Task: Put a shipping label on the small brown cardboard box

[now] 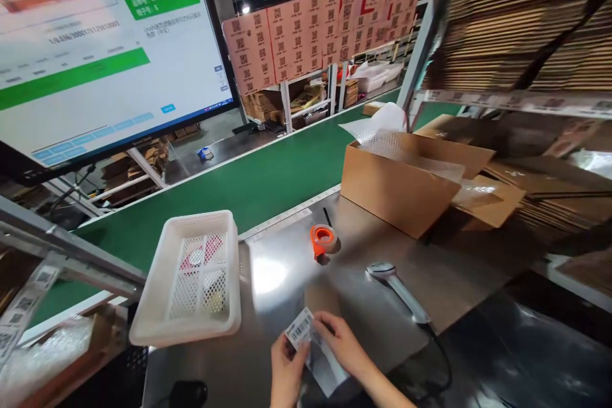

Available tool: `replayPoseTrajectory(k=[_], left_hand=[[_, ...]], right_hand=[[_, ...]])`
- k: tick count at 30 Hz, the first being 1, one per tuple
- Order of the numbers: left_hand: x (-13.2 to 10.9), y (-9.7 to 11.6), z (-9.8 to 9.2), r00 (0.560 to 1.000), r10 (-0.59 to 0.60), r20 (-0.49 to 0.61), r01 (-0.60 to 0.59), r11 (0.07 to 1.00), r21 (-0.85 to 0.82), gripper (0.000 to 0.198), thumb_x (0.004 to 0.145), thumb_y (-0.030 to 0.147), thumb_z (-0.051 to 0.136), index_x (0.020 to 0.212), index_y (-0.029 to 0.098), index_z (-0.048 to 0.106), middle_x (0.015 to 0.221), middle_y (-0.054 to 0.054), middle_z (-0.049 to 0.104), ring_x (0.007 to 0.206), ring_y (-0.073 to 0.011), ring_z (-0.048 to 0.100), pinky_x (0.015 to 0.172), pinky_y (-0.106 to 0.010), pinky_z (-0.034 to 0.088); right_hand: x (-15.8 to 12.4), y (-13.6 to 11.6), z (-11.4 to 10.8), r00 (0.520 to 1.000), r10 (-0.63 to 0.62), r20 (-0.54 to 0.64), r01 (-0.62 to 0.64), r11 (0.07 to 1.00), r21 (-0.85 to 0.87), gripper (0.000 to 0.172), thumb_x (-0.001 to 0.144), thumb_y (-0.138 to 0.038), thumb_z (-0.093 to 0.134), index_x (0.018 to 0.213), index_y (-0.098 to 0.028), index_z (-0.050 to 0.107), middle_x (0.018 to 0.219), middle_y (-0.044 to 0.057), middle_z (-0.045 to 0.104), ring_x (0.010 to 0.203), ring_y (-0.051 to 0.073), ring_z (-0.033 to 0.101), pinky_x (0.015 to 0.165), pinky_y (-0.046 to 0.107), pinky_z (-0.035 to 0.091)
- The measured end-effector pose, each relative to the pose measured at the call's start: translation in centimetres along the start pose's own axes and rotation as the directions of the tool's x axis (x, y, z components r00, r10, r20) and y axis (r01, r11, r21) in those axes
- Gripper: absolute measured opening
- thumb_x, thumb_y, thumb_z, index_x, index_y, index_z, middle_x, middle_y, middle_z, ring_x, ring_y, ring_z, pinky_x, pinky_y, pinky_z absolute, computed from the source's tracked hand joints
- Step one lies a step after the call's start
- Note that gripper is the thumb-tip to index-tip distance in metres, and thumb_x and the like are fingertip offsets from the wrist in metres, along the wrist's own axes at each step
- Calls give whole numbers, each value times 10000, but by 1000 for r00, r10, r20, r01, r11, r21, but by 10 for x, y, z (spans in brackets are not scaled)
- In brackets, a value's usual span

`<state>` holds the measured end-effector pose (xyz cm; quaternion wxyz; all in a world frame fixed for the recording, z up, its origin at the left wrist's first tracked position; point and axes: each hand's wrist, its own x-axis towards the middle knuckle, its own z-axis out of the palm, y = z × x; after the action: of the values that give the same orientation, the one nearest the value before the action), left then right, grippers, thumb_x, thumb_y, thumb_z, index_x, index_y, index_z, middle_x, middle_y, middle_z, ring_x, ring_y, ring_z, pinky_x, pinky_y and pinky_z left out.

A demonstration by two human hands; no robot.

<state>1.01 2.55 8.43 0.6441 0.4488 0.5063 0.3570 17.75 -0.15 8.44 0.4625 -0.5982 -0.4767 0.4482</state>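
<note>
My left hand point(287, 373) and my right hand point(340, 344) are close together at the bottom of the view, above a steel table point(282, 287). A white barcode label point(299, 328) is pinched at its left side by my left hand. Its right end meets the fingers of my right hand, which also grip a translucent plastic packet point(325, 363) hanging below it. Part of the label is hidden by my fingers. An orange tape dispenser point(322, 239) and a corded handheld barcode scanner point(396, 290) lie on the table ahead of my hands.
A white mesh basket point(201, 223) stands left of my hands. Farther ahead is an open cardboard box point(396, 194) holding bubble wrap point(377, 127). A green conveyor belt point(248, 178) runs behind the table, below a large monitor point(95, 44). Flattened cardboard point(521, 19) is stacked at right.
</note>
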Motion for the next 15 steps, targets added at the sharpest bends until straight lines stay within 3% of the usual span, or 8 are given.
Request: replayPoseTrajectory(k=[3, 6, 10, 15], left_hand=[[0, 28, 3, 997, 44, 65, -43, 999, -18, 703, 615, 796, 888, 933, 184, 754, 848, -55, 740, 815, -189, 650, 789, -317, 501], [0, 65, -2, 970, -11, 242, 1, 999, 40, 523, 685, 659, 885, 803, 179, 714, 702, 13, 619, 666, -130, 533, 649, -274, 408], [-3, 99, -5, 859, -157, 487, 72, 979, 189, 326, 633, 433, 891, 685, 168, 708, 596, 41, 558, 584, -99, 474, 590, -253, 371], [-4, 99, 0, 740, -267, 618, 182, 963, 199, 400, 546, 481, 937, 663, 158, 733, 560, 26, 604, 490, -95, 504, 511, -251, 422]], right_hand=[[0, -38, -23, 983, -53, 174, 83, 982, -171, 524, 994, -678, 427, 791, -223, 591, 793, 44, 668, 807, 245, 610, 767, 378, 448], [-7, -77, -49, 919, -91, 384, 235, 909, -345, 302, 960, -425, 455, 738, -228, 514, 722, -2, 595, 720, 181, 522, 705, 335, 350], [-15, -103, -69, 843, -140, 520, 370, 853, -369, 178, 869, -286, 527, 703, -222, 533, 615, -54, 477, 618, 132, 407, 644, 308, 285], [-20, -105, -76, 819, -179, 545, 394, 866, -308, 144, 824, -227, 555, 720, -212, 653, 639, -45, 590, 626, 127, 485, 654, 282, 343]])
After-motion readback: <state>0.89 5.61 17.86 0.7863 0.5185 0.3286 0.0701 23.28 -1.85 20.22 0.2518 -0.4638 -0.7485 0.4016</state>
